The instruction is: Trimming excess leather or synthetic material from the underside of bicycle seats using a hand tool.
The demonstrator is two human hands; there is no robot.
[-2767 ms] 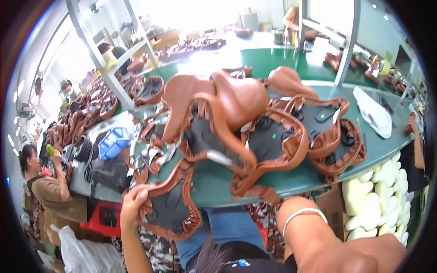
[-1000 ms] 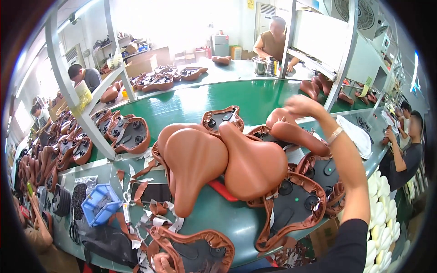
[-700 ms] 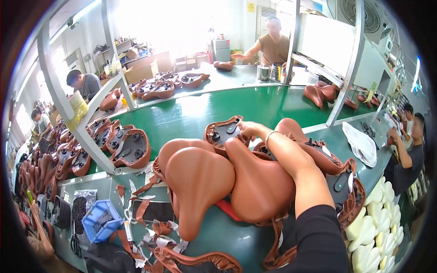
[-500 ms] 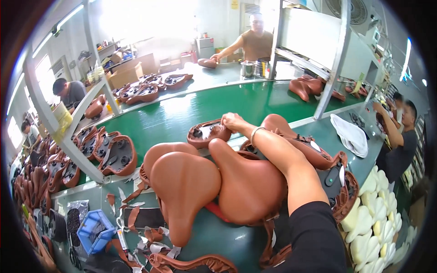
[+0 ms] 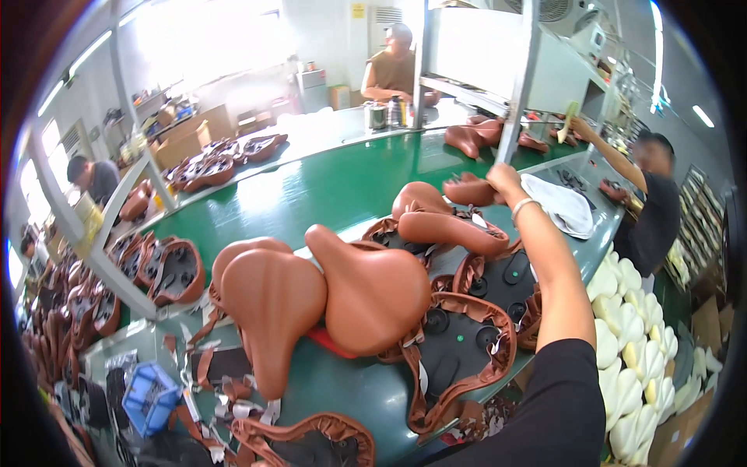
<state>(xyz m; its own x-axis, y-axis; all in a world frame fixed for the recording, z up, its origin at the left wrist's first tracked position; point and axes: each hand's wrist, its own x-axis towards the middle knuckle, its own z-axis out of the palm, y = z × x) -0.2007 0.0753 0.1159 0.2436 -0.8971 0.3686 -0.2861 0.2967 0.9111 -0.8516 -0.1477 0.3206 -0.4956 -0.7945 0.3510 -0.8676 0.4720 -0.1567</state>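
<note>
My right hand [image 5: 506,180], with a bracelet at the wrist, reaches far out to the belt's near edge. Its fingers are closed on a brown bicycle saddle [image 5: 468,189], slightly blurred. Below it a pile of brown saddles [image 5: 451,232] lies on the near table. Two finished-looking saddles, a broad one [image 5: 272,292] and another [image 5: 377,303], rest top side up in the middle. Right of them a saddle with its black underside up [image 5: 459,350] shows gathered cover edges. My left hand is out of view.
A green conveyor belt [image 5: 303,194] runs across. A white cloth [image 5: 556,204] lies on the right, cream foam pads [image 5: 630,350] are heaped beside the table. A blue bin [image 5: 152,397] and scraps sit lower left. Metal posts [image 5: 520,86] stand along the belt. Co-workers sit around.
My right hand has swung to the right along the belt's edge with the saddle. The view has turned right. More upturned saddles now show beneath my arm.
</note>
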